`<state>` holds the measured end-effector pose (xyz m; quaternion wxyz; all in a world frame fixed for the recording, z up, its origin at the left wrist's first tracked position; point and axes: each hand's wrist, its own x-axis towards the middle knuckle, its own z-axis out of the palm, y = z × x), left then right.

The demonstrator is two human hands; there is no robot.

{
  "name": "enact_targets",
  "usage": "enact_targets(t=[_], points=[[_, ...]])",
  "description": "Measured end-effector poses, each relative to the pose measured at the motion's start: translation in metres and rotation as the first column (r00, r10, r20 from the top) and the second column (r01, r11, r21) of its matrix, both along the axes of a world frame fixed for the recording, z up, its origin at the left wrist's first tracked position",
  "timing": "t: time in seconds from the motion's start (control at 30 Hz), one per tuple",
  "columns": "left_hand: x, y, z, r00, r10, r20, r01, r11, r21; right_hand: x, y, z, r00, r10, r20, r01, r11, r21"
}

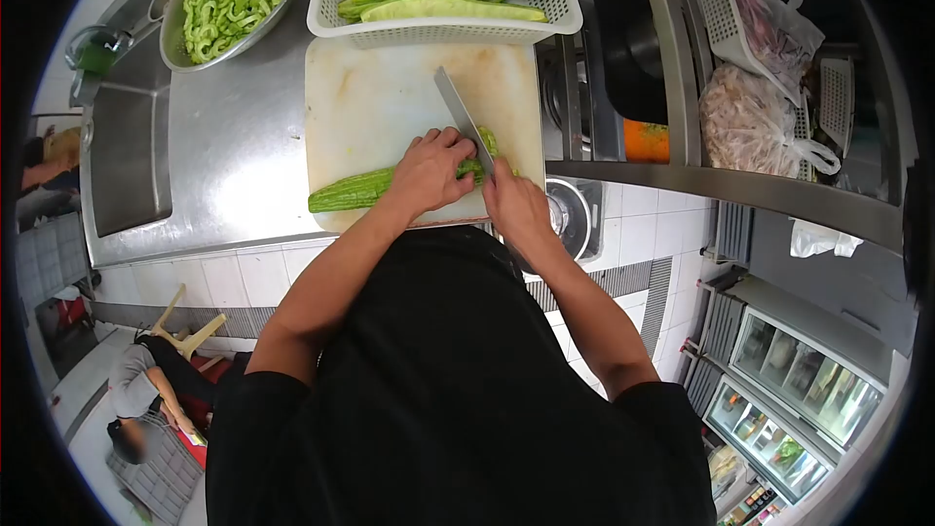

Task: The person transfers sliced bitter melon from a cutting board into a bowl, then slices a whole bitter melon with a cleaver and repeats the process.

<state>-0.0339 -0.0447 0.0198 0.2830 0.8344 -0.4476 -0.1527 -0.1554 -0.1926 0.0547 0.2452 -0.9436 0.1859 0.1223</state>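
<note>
A long green gourd half (351, 191) lies across the lower part of the white cutting board (365, 88). My left hand (433, 173) presses on its right part, fingers curled beside the blade. In my right hand (516, 200) is the handle of a knife (458, 107), whose blade points up and to the left. Cut green pieces (487, 141) lie right of the blade, partly hidden by it. Above the board stands a white perforated basket (443, 34) with several gourd halves. A metal bowl (173, 39) at the upper left holds sliced green pieces.
A sink (131, 161) is set in the steel counter (234, 136) at left. Metal shelving (740, 190) with bagged food (745, 122) stands at right. A seated person (161, 380) is at the lower left, away from my hands. Glass-door fridges (808, 360) are at the lower right.
</note>
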Motion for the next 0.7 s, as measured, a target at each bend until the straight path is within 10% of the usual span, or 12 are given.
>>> enact_targets(t=[0.1,0.27,0.7], points=[[-0.003,-0.001,-0.002,1.0,0.008,0.003,-0.008,1.0,-0.009,0.019,-0.003,0.004,0.982,0.027,0.189,-0.034,0.999,0.035],[-0.001,0.0,0.001,0.999,0.045,-0.02,-0.045,0.998,-0.031,-0.031,-0.01,0.068,0.999,0.035,0.005,-0.035,0.997,0.074],[-0.004,0.017,0.015,0.999,-0.002,0.036,0.001,1.0,0.025,0.012,-0.013,0.018,0.991,-0.036,0.126,0.032,0.999,0.039]])
